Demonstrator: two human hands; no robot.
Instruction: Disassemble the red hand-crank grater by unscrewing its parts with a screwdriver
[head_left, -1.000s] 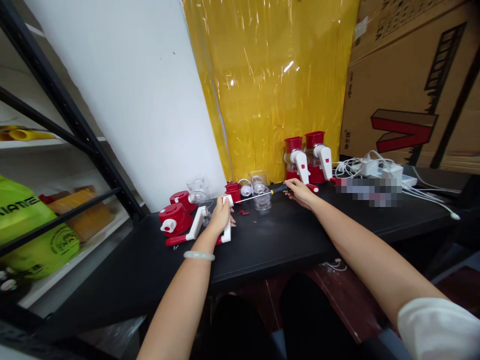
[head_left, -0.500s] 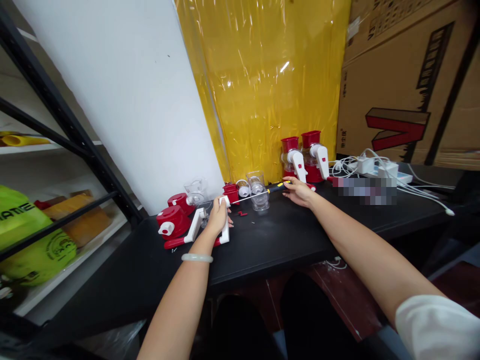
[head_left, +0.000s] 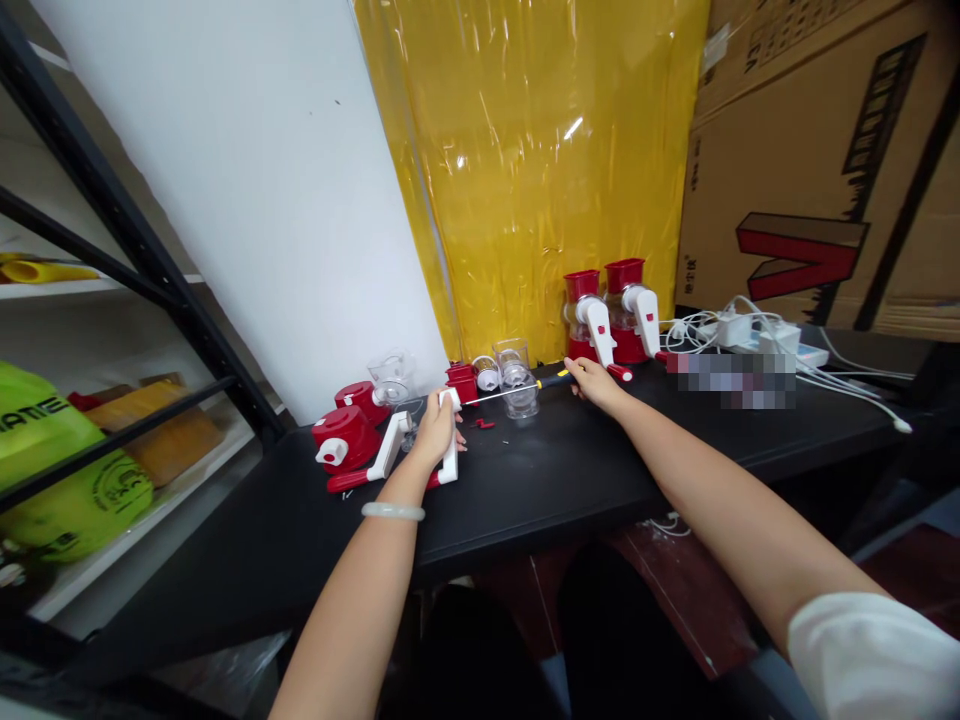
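My left hand (head_left: 437,428) is closed around the top of a white crank handle (head_left: 451,462), whose red grip points down toward the table. My right hand (head_left: 592,383) grips the black and yellow handle of a screwdriver (head_left: 555,379). Its long shaft runs left, and the tip meets the crank's upper end; the exact contact is too small to make out. Below the shaft lies a small red part (head_left: 484,424). Behind it stand a clear plastic housing (head_left: 520,401), a white-rimmed drum (head_left: 486,374) and a red hopper piece (head_left: 462,382).
Red grinder bases (head_left: 346,440) and another white crank (head_left: 390,445) lie left of my left hand. Two assembled red and white rotary graters (head_left: 630,310) stand at the back right. Beyond them are white cables and a power strip (head_left: 812,354). A cardboard box (head_left: 795,180) leans behind.
Both hands keep their places on the crank and the screwdriver. My right hand's fingers have shifted slightly around the screwdriver handle; the camera view has moved a little.
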